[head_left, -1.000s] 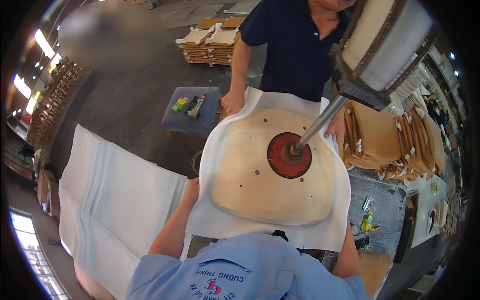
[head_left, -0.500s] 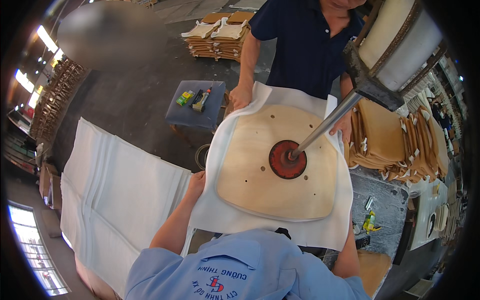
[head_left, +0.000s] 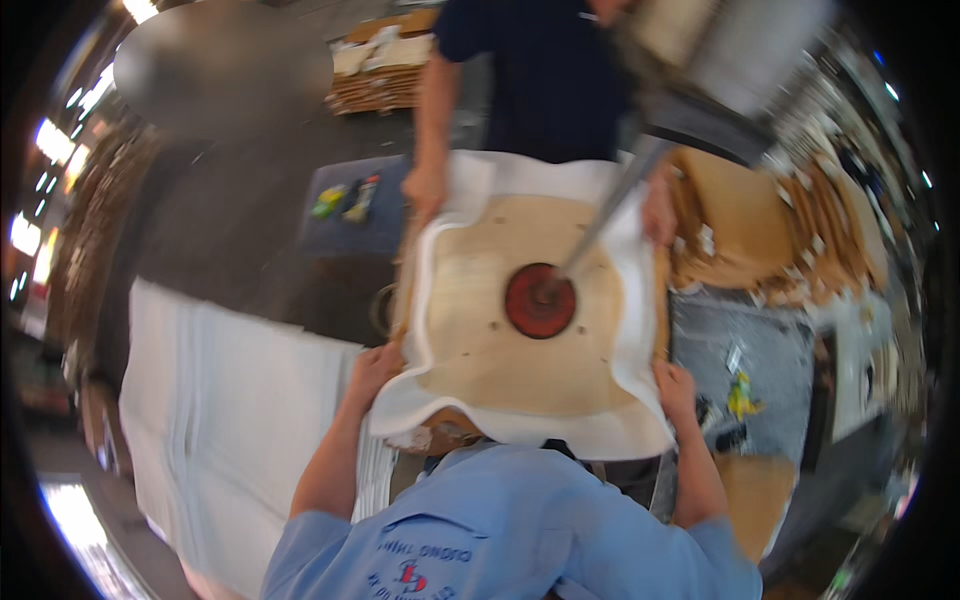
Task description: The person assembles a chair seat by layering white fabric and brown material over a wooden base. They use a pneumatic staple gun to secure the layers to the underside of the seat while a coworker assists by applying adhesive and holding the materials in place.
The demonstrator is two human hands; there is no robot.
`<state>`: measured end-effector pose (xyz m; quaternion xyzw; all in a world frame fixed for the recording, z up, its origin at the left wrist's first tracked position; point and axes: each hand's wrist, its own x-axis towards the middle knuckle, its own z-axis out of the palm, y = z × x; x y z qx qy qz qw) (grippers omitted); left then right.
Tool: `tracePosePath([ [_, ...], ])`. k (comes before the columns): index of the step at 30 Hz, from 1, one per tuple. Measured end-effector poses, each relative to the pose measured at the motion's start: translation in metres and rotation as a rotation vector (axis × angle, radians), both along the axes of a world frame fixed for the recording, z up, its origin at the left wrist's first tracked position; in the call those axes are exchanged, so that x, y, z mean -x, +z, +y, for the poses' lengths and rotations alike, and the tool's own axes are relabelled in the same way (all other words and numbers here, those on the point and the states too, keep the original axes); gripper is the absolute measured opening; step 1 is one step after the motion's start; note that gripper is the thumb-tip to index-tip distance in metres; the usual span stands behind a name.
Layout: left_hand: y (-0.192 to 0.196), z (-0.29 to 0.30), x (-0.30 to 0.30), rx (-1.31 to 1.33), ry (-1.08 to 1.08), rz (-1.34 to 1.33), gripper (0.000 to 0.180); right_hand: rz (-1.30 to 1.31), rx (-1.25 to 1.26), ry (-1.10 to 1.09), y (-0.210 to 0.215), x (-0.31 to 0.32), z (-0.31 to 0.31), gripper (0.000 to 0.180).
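A pale plywood seat board (head_left: 460, 370) with several small holes lies on a white foam sheet (head_left: 640, 425). The foam's edges curl up around it. A red round pad (head_left: 525, 315) on a metal rod (head_left: 610, 205) rests against the board's middle. Brown cover material (head_left: 662, 300) shows beneath the foam at both sides. My left hand (head_left: 372, 372) is closed at the cover's near left edge. On the near right, my right hand (head_left: 676, 390) is closed at its other edge. Opposite me, a co-worker's two hands (head_left: 427, 188) hold the far corners. Motion blurs the picture.
Stacked white sheets (head_left: 240, 400) lie on the left. Behind them stands a blue-topped stool (head_left: 345, 225) with small tools. Piled brown covers (head_left: 735, 220) and a grey table (head_left: 770, 350) are on the right. A large cylinder assembly (head_left: 710, 120) hangs above at the upper right.
My right hand has come into view from behind the foam. The foam's sides have risen and curled, and brown edges now show beside them. The whole view has shifted.
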<state>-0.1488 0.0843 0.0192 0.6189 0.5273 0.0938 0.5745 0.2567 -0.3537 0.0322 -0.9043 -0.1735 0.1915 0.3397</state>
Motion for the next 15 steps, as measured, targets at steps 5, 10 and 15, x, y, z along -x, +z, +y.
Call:
tracePosePath([
  [5, 0.067, 0.024, 0.008, -0.252, 0.021, 0.062, 0.036, -0.150, 0.114, 0.105, 0.010, 0.005, 0.012, 0.048],
  [10, 0.124, 0.009, -0.076, -0.223, -0.219, -0.302, 0.029, -0.169, -0.085, -0.006, 0.059, -0.029, 0.008, 0.033],
  [15, 0.059, -0.021, -0.150, -0.527, -0.531, 0.054, 0.034, -0.204, -0.385, 0.319, 0.104, 0.003, 0.123, 0.020],
])
